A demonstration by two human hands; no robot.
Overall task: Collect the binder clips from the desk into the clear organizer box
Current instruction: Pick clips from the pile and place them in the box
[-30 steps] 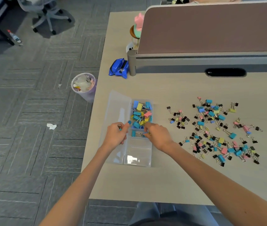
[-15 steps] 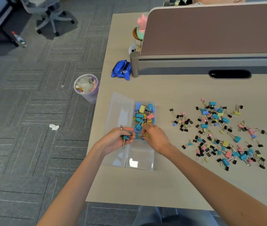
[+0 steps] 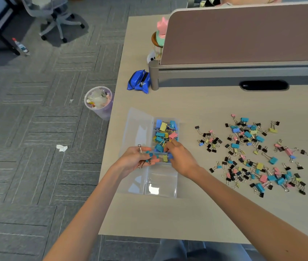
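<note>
Metal binder clips (image 3: 253, 153), likely light and springy, lie scattered on the desk (image 3: 187, 213) right of the clear organizer box (image 3: 160, 194), some in its far compartment; your left hand (image 3: 135, 160) grips several, your right hand (image 3: 182, 159) pinches one there; lift by the body.

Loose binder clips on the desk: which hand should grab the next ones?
Right, probably. The loose binder clips lie right of the organizer box, on the side of the right hand; the left hand holds clips and would cross the box.
</note>
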